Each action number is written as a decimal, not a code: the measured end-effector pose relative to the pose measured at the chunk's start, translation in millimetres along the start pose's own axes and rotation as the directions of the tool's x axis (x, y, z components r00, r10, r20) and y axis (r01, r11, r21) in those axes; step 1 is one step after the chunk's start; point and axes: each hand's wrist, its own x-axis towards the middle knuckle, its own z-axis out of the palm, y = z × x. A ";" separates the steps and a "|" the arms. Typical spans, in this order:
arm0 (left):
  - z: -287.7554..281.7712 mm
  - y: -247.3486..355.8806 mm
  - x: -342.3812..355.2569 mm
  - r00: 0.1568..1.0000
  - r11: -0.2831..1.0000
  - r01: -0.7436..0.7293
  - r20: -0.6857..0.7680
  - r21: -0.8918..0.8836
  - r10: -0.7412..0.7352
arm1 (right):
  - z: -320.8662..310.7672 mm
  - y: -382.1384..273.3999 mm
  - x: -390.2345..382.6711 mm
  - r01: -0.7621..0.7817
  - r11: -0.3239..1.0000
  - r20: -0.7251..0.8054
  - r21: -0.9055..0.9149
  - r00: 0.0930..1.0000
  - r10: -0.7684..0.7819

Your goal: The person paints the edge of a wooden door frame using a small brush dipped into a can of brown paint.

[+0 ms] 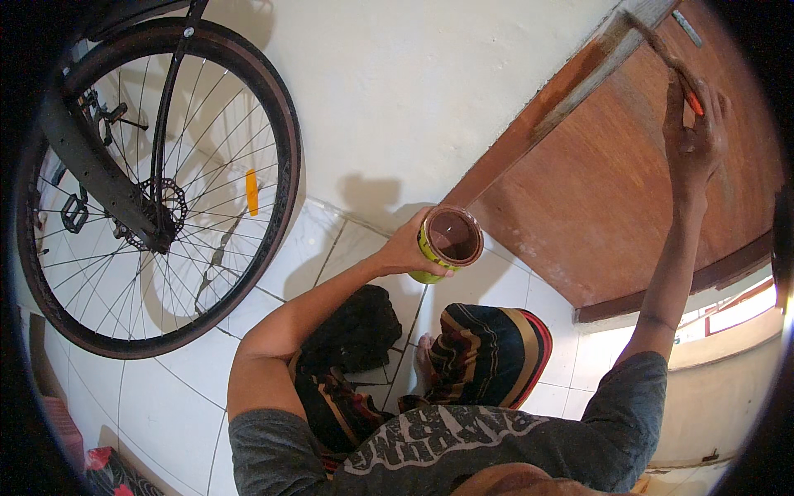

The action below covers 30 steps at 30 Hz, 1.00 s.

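My left hand (404,248) is wrapped round a green can (428,277) of brown paint (453,236), held upright with its top uncovered. Up at the right, my right hand (696,136) grips a paintbrush (672,59) with an orange part showing at the fingers. The brush's far end lies against the upper part of the door frame (571,91). That frame is brown along its lower stretch and greyish higher up, with brown patches. Beside it stands a reddish-brown wooden door (595,182).
A bicycle wheel (157,190) with spokes and a disc rotor stands at the left, close to the cream wall (372,83). White tiles (174,388) cover the floor. Between my knees and the wheel lies a dark bundle (356,331). Light comes through an opening (736,314) at the right.
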 end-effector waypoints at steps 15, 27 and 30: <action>1.6 -2.5 -1.0 1.000 0.999 0.010 0.009 -0.036 -0.009 | 0.0 -26.0 -44.1 -0.203 0.937 0.283 0.284 0.952 0.120; 1.7 -0.1 -2.4 1.000 0.999 0.014 0.004 -0.051 -0.014 | -0.6 3.0 -7.7 0.052 0.992 0.082 -0.116 0.996 -0.043; -0.9 -1.4 -4.6 1.000 1.000 0.015 -0.003 -0.023 -0.015 | 4.7 -17.7 -16.5 0.087 0.984 0.180 -0.155 0.982 -0.058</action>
